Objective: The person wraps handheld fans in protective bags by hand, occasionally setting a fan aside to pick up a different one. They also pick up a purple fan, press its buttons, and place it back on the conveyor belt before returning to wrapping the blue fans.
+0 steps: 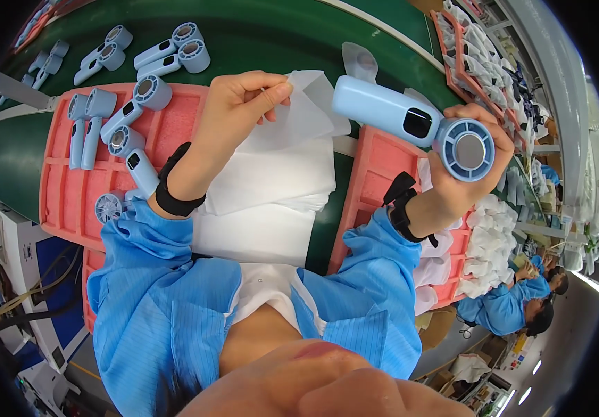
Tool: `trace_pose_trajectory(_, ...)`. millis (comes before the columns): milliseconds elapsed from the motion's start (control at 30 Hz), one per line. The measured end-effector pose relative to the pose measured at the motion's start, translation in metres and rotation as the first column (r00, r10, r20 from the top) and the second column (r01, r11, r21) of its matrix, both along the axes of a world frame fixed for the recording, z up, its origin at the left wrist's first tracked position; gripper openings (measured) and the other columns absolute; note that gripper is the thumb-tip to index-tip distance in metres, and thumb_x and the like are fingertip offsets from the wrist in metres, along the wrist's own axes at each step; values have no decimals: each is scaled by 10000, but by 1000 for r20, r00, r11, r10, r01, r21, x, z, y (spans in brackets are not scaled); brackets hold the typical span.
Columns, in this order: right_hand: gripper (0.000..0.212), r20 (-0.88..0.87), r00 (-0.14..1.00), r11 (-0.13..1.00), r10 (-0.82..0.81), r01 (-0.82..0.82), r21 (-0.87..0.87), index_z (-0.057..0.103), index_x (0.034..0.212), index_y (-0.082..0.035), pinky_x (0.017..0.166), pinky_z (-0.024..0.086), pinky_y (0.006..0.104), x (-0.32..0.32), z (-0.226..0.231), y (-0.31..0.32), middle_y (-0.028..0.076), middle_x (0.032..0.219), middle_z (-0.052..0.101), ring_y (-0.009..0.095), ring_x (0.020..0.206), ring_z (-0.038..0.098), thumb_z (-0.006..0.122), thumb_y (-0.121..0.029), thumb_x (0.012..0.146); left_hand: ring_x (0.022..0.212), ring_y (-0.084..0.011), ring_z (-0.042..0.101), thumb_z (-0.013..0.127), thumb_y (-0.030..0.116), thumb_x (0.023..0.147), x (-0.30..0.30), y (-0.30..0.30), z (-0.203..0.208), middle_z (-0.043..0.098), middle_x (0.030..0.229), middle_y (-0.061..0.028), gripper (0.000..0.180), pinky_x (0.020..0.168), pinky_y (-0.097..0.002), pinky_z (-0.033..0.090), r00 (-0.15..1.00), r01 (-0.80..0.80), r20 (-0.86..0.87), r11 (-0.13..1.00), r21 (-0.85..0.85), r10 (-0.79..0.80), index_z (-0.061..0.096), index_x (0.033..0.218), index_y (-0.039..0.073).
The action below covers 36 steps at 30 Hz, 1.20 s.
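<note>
The left hand (247, 101) is raised over the upper middle of the view, its forearm slanting up and inward, its wrist slightly bent. Its thumb and forefinger are pinched together on the corner of one thin white sheet (313, 101) (it may be a flat bag; I cannot tell), and the other fingers curl in loosely. The right hand (499, 158) is held out to the right, forearm angled up and outward, its fingers curved round the head of one light-blue fan (376, 109), open only as far as that head's width. The fan is up off the trays, tilted, its handle pointing left and ending just beside the sheet. Each wrist wears one black band: the left band (174, 193) and the right band (401, 208).

Between the arms lies one stack (264, 181) of white sheets, too many to count. Five more fans (92, 142) lie in or on the pink left tray (60, 205), one partly hidden by the left arm. On the green worktop (264, 42) beyond are two pairs, with others farther left, too small to count surely. The pink right tray (374, 156) stands under the right arm, with white bundles (490, 243) crowded along its right side.
</note>
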State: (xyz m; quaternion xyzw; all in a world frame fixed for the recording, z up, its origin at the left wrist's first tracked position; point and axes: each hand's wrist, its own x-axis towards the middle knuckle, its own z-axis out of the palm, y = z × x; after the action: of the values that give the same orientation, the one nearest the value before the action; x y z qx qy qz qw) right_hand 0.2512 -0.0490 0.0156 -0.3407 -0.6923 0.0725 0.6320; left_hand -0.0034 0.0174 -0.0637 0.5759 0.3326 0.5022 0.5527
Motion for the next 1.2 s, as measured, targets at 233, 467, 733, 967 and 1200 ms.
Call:
trace_pose_trajectory(233, 616, 79, 971, 974, 225, -221, -53, 441, 1077, -20, 819, 489, 393, -13, -10, 7, 219, 1003, 572, 276, 913, 582, 800, -51, 577, 596, -73, 538, 639, 154, 875, -4, -5, 4, 658, 778, -13, 157, 530, -196, 398, 999, 16, 47, 1000, -13, -15, 708, 957, 40)
trace_pose_trajectory(467, 596, 246, 940, 971, 238, -227, -75, 496, 1090, -20, 768, 500, 339, -29, -17, 18, 202, 1067, 586, 278, 906, 600, 775, 26, 565, 659, -72, 546, 602, 139, 895, -7, -2, 2, 644, 800, -20, 189, 583, -199, 406, 959, -109, 256, 992, -61, 121, 681, 993, -3)
trace_pose_trajectory(733, 620, 484, 875, 997, 30, -58, 44, 548, 1112, -9, 807, 508, 344, -50, -23, 32, 184, 1051, 621, 299, 962, 609, 794, 42, 545, 728, -66, 540, 596, 129, 892, -3, 3, -7, 604, 823, 2, 143, 625, -201, 406, 908, 140, 415, 977, -164, -61, 659, 949, 15)
trace_pose_trajectory(967, 595, 445, 893, 979, -57, -37, 201, 592, 1083, -2, 770, 520, 325, -58, -25, 43, 178, 1036, 626, 289, 939, 617, 794, 53, 526, 738, -56, 520, 657, 70, 845, -7, -2, 5, 571, 835, 12, 178, 691, -188, 435, 992, -29, 125, 982, 186, 6, 621, 1012, 18)
trace_pose_trajectory(1200, 629, 435, 900, 981, 12, -95, 169, 618, 1077, 7, 722, 521, 318, -95, -43, 47, 147, 1030, 608, 258, 886, 614, 834, 8, 487, 781, -78, 576, 648, 2, 843, -6, 0, 4, 614, 882, -16, 278, 719, -195, 480, 921, -230, 339, 970, 82, 190, 583, 1114, 0)
